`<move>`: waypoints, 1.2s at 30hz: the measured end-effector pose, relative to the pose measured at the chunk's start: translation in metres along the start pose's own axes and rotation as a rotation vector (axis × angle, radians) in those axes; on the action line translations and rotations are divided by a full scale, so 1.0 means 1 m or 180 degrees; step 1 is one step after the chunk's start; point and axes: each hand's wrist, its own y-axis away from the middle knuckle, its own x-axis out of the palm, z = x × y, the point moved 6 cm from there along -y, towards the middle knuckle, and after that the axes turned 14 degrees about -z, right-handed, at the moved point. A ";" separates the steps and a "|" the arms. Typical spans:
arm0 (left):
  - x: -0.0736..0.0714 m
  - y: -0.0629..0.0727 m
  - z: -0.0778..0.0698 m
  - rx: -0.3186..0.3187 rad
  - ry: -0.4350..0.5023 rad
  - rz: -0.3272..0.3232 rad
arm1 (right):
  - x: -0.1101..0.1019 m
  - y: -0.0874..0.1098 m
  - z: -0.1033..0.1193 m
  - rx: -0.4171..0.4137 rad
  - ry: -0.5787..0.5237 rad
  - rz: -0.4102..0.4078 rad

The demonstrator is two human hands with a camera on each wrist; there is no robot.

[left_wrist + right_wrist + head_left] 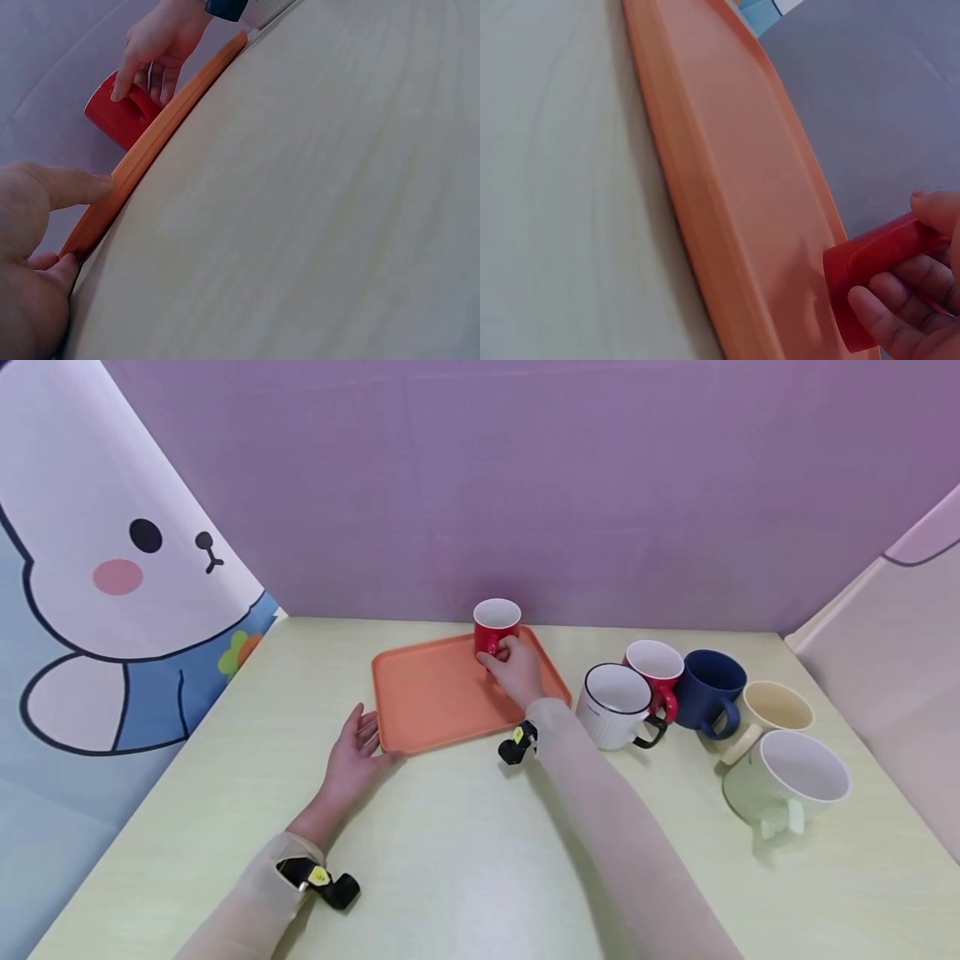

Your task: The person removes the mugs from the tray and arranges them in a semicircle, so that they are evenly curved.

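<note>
An orange tray (435,693) lies on the table, and my left hand (358,758) touches its near left corner with fingers spread. In the left wrist view the thumb rests against the tray's rim (157,135). By its handle, my right hand (517,670) pinches a red mug (491,628) with a white inside, upright over the tray's far right part. The right wrist view has the mug (870,259) with its base at the tray surface (757,195); whether it bears fully on the tray I cannot tell.
Right of the tray stand a white mug with a black rim (611,714), another red mug (656,664), a navy mug (693,702), a cream mug (780,708) and a large pale green mug (765,785). A purple backdrop (480,485) rises behind the table.
</note>
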 end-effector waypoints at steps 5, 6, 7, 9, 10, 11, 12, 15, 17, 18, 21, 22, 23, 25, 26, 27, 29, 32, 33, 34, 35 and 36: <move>0.001 0.000 -0.001 0.0008 0.0025 0.0012 | -0.001 -0.002 -0.003 0.0026 -0.0051 -0.0059; 0.001 0.000 -0.001 0.0012 0.0023 0.0014 | -0.001 -0.002 -0.004 0.0058 -0.0090 -0.0067; 0.001 0.000 -0.001 0.0019 0.0023 0.0016 | -0.002 -0.002 -0.005 0.0084 -0.0130 -0.0076; 0.001 0.000 -0.002 0.0031 0.0016 0.0016 | -0.003 -0.001 -0.006 0.0158 -0.0216 -0.0092; 0.001 0.000 -0.002 0.0034 0.0014 0.0014 | -0.003 -0.001 -0.006 0.0191 -0.0254 -0.0096; 0.001 0.000 -0.002 0.0037 0.0016 0.0011 | -0.004 -0.001 -0.006 0.0226 -0.0288 -0.0097; 0.001 0.000 -0.003 0.0040 0.0014 0.0008 | -0.005 -0.001 -0.005 0.0246 -0.0301 -0.0095; 0.001 0.001 -0.003 0.0050 0.0015 0.0003 | -0.007 0.000 -0.006 0.0337 -0.0320 -0.0074; 0.001 0.001 -0.004 0.0062 0.0036 0.0006 | -0.008 0.000 -0.006 0.0399 -0.0337 -0.0055; 0.001 0.001 -0.004 0.0069 0.0051 0.0007 | -0.009 0.000 -0.007 0.0432 -0.0342 -0.0042; 0.000 0.002 -0.005 0.0093 0.0079 0.0016 | -0.012 0.001 -0.005 0.0519 -0.0384 0.0005; 0.000 0.002 -0.006 0.0094 0.0085 0.0012 | -0.013 0.002 -0.004 0.0553 -0.0411 0.0025; 0.000 0.002 -0.006 0.0099 0.0090 0.0016 | -0.013 0.003 -0.004 0.0596 -0.0440 0.0052; 0.000 0.002 -0.006 0.0100 0.0089 0.0014 | -0.014 0.004 -0.004 0.0668 -0.0499 0.0093; 0.000 0.002 -0.006 0.0098 0.0087 0.0014 | -0.014 0.005 -0.004 0.0705 -0.0540 0.0102; 0.000 0.002 -0.006 0.0092 0.0083 0.0017 | -0.014 0.006 -0.004 0.0730 -0.0579 0.0111; 0.000 0.002 -0.005 0.0082 0.0080 0.0021 | -0.016 0.008 -0.005 0.0746 -0.0612 0.0110; 0.001 0.001 -0.004 0.0064 0.0063 0.0028 | -0.019 0.011 -0.004 0.0725 -0.0595 0.0106; 0.001 0.001 -0.004 0.0062 0.0066 0.0029 | -0.020 0.012 -0.003 0.0710 -0.0585 0.0111; 0.001 0.001 -0.004 0.0067 0.0068 0.0027 | -0.021 0.013 -0.001 0.0682 -0.0570 0.0114; 0.001 0.001 -0.004 0.0070 0.0065 0.0024 | -0.022 0.014 0.001 0.0655 -0.0562 0.0117; 0.000 0.002 -0.005 0.0073 0.0063 0.0021 | -0.023 0.014 0.003 0.0623 -0.0566 0.0122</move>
